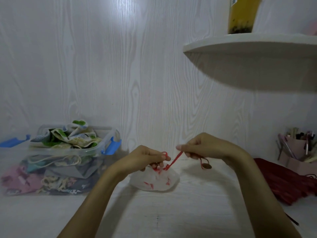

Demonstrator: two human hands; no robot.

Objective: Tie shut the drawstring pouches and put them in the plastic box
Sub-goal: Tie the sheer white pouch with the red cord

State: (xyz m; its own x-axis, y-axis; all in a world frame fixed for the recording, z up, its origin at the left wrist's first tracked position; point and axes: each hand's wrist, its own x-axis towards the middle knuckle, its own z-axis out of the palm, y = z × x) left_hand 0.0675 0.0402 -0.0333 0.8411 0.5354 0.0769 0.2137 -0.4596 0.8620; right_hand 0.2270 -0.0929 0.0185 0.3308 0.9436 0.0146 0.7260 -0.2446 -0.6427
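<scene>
At the worktop's middle the white pouch (155, 181) lay, the left hand (147, 156) pinching its gathered neck and the right hand (202, 146) clamped on the red cord (175, 159), which wanted a steady, level pull before knotting, the box (56, 152) waiting far left.

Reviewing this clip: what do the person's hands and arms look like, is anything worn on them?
Left hand and right hand are both bare: no gloves, rings, watch or bracelets visible. Both forearms are uncovered up to the frame's bottom edge, with no sleeves showing. Fingernails look short and unpainted.
</scene>
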